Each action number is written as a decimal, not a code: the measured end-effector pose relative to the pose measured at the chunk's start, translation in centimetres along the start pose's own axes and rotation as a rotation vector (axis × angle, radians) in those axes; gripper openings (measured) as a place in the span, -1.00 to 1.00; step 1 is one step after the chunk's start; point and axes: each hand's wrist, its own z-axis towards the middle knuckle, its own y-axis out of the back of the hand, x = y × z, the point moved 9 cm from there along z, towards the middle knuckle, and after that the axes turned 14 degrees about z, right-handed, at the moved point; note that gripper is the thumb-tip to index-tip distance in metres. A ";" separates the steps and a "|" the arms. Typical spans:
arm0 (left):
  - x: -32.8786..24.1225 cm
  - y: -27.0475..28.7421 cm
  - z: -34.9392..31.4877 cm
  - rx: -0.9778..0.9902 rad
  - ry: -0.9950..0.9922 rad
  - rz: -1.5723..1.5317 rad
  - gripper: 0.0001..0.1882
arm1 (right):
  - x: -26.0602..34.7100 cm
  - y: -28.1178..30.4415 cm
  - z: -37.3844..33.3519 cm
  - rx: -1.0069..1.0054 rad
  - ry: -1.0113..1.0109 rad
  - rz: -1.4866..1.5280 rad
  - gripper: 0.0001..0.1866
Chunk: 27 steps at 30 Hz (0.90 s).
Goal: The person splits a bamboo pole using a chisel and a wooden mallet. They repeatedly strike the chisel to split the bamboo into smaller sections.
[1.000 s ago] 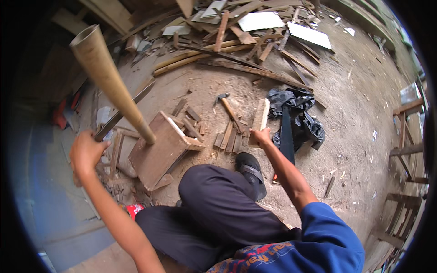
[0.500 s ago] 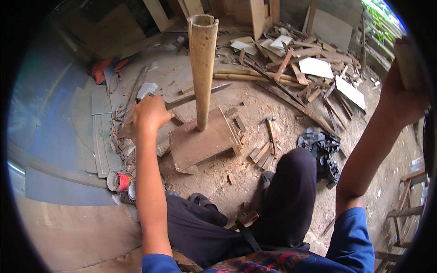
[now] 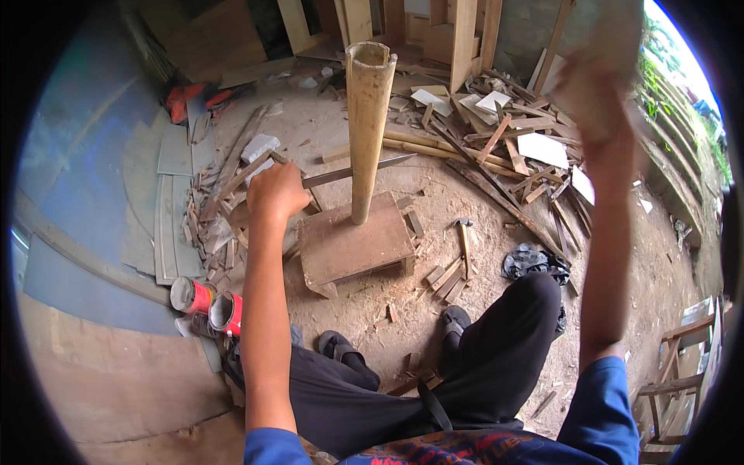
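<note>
A thick bamboo pole (image 3: 370, 132) stands nearly upright on a low wooden stool (image 3: 333, 256), its hollow top notched at the rim. My left hand (image 3: 275, 191) is closed around the handle end of a long machete (image 3: 325, 177). The blade crosses the pole's lower half, and its tip shows on the far right side; whether it lies behind the bamboo or in it I cannot tell. High on the right, my right hand (image 3: 593, 93) grips a chunky wooden block (image 3: 612, 39), both smeared by motion.
A hammer (image 3: 465, 240) lies among wood offcuts right of the stool. Black plastic (image 3: 535, 262) is crumpled by my knee. Two red cans (image 3: 203, 296) sit at left. Scrap wood (image 3: 496, 147) is heaped at the back right, and boards (image 3: 465, 46) lean behind.
My right hand has swung inward to the left and upward with the wooden block. The view has shifted slightly; my left hand keeps its hold on the machete at the bamboo.
</note>
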 end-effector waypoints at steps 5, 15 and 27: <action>1.7 -0.4 -0.3 0.031 0.028 -0.016 -0.73 | 10.5 -2.6 -0.3 -0.058 0.570 0.151 -0.51; 2.1 0.0 1.8 -0.050 0.012 -0.030 -0.76 | -19.7 -10.8 -17.5 0.323 -0.723 -0.042 -0.45; 7.2 -4.3 1.9 0.219 -0.121 -0.184 -0.41 | -19.1 -4.9 -29.8 0.097 -0.487 0.231 -0.69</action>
